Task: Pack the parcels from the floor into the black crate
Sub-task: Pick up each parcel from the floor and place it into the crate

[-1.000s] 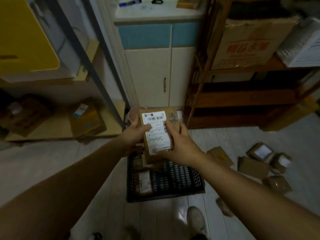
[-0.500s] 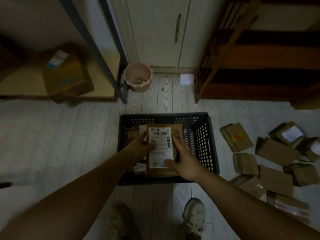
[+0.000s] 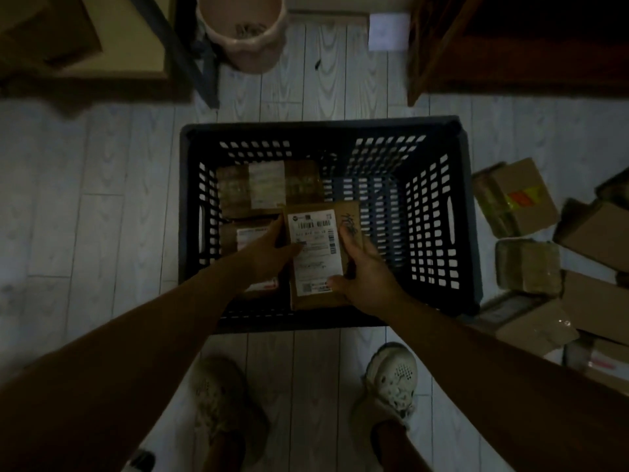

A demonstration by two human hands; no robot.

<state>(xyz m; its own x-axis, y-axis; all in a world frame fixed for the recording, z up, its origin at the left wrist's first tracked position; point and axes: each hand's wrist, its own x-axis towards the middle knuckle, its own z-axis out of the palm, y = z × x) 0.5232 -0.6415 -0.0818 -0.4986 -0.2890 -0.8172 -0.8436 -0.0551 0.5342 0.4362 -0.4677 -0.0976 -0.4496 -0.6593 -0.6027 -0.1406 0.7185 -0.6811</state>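
Nearest, 2 pale shoes [image 3: 391, 379] stand on the plank floor [image 3: 102, 199]. Just beyond, the left hand [image 3: 269, 253] and right hand [image 3: 364, 277] both grip a labelled parcel [image 3: 315, 253] (label up) within the black crate [image 3: 320, 126], beside 2 parcels [image 3: 269, 189] along its left wall. Loose parcels [image 3: 527, 264] lie on the floor right of the crate, and farther off stands a pink bucket [image 3: 241, 32].

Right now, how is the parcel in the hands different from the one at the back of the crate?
The held parcel is gripped by the left hand and right hand; the back parcel lies untouched in the black crate. The held parcel points lengthwise away; the back parcel lies crosswise. Both are brown cardboard with white labels.
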